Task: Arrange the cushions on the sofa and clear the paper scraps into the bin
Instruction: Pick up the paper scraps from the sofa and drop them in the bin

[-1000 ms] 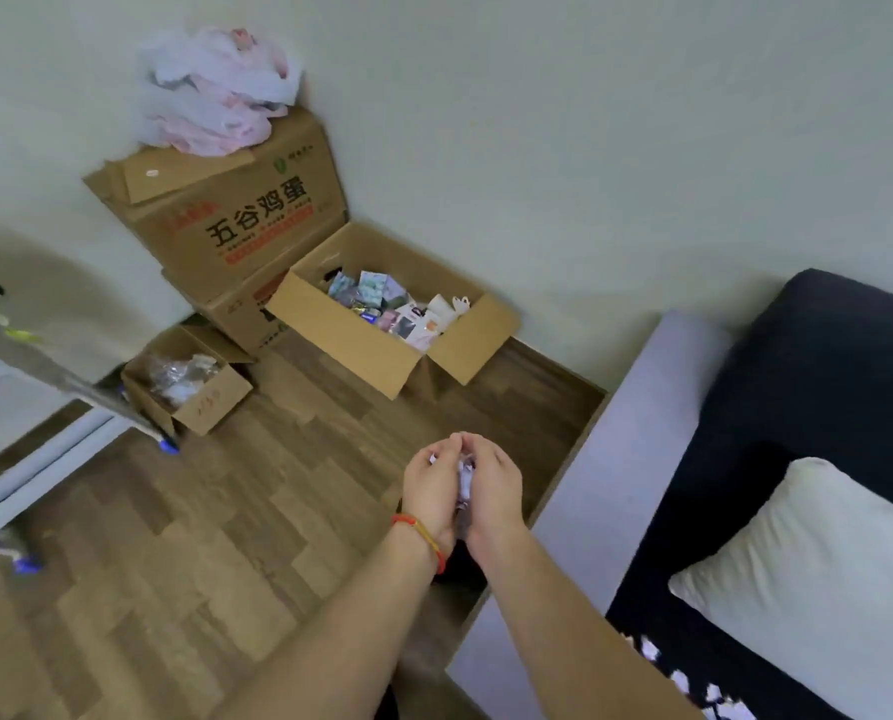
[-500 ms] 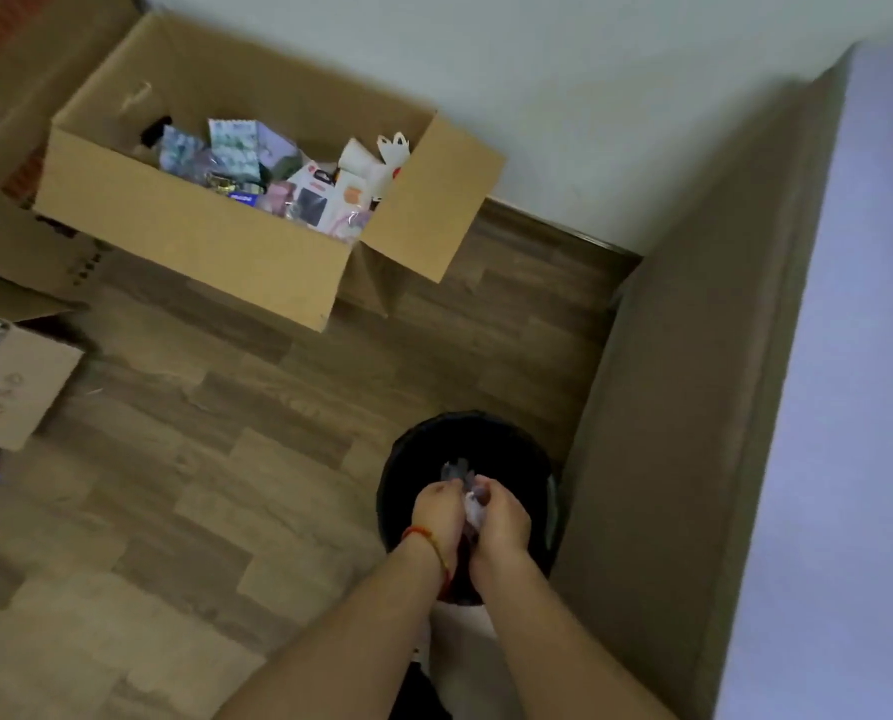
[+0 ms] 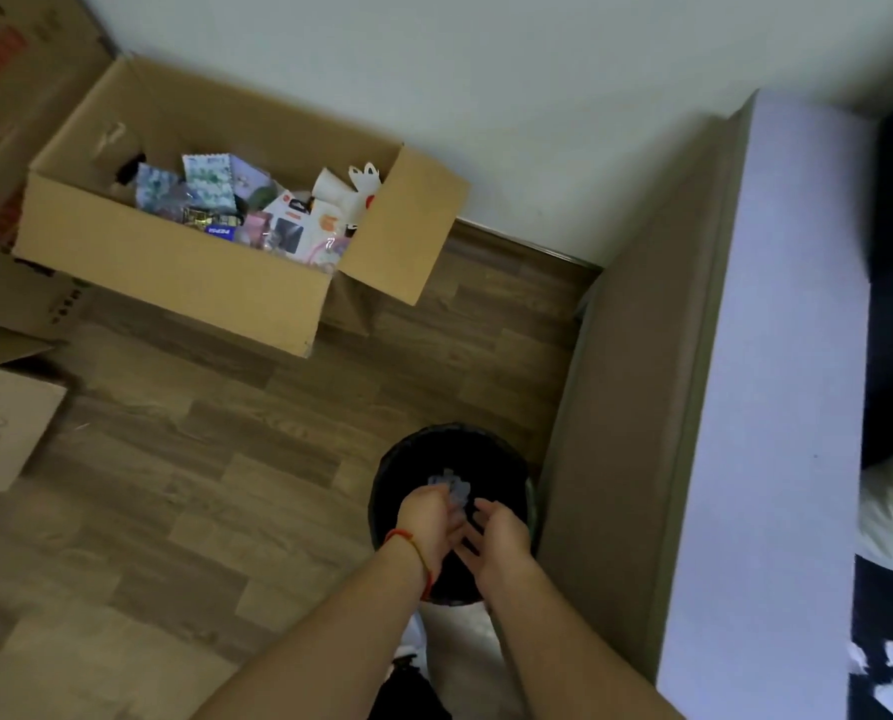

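Open cardboard box [image 3: 174, 262] of packets far left of the bin [image 3: 408, 459], left hand [image 3: 429, 517] over the bin's mouth cupping paper scraps [image 3: 452, 488], right hand [image 3: 501, 537] beside it, fingers spread and released, sofa arm [image 3: 777, 407] just right of the bin, more scraps [image 3: 886, 667] on the seat

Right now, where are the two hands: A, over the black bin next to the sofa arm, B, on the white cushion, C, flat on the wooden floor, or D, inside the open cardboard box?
A: the left hand and right hand are over the mouth of the black bin, with paper scraps at the left fingertips.
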Demonstrator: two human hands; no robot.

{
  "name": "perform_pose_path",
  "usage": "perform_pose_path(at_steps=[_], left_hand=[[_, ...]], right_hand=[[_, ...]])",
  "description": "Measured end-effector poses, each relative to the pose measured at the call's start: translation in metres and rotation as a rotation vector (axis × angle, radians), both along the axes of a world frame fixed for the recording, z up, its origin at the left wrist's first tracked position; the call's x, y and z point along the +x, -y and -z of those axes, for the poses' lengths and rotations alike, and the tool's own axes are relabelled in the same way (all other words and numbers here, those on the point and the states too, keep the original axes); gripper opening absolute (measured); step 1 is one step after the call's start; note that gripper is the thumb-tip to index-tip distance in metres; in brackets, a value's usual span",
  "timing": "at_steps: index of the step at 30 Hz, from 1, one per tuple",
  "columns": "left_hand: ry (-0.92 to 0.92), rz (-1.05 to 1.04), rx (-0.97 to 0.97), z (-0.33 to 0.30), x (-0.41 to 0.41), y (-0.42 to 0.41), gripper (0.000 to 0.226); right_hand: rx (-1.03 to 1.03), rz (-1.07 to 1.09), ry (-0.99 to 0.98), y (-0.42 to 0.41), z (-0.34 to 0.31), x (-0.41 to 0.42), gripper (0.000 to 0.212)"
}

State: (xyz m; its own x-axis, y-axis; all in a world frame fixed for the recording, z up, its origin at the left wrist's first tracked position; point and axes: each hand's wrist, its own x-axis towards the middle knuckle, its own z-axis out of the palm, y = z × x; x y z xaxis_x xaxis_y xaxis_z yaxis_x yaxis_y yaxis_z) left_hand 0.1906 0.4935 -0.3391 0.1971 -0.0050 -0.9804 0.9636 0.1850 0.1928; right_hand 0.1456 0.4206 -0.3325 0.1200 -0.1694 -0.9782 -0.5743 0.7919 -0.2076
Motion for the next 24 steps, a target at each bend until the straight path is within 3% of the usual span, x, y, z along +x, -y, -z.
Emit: perform_pose_path(at_steps=[4, 7, 12, 18, 24], left_hand=[[0.164, 0.009, -0.014, -0.055, 0.004, 0.016, 0.027], [0.324, 0.107, 0.009, -0.118, 0.011, 0.042, 0.024], [0.565, 0.114, -0.025, -0.215, 0.009, 0.094, 0.015], [0.713, 0.187, -0.083, -0.314, -0.035, 0.17, 0.011], [0.798, 0.444, -0.179, -0.399, -0.107, 0.274, 0.022]], right_hand=[[-0.06, -0.112, 0.08, 0.013, -0.056, 0.011, 0.027], [-0.127, -0.207, 0.239, 0.034, -0.117, 0.021, 0.035], [-0.234, -0.289, 0.491, 0.089, -0.212, 0.016, 0.03], [-0.366, -0.376, 0.639, 0.172, -0.312, -0.044, 0.027], [-0.547, -0.379, 0.688, 0.282, -0.386, -0.133, 0.026]])
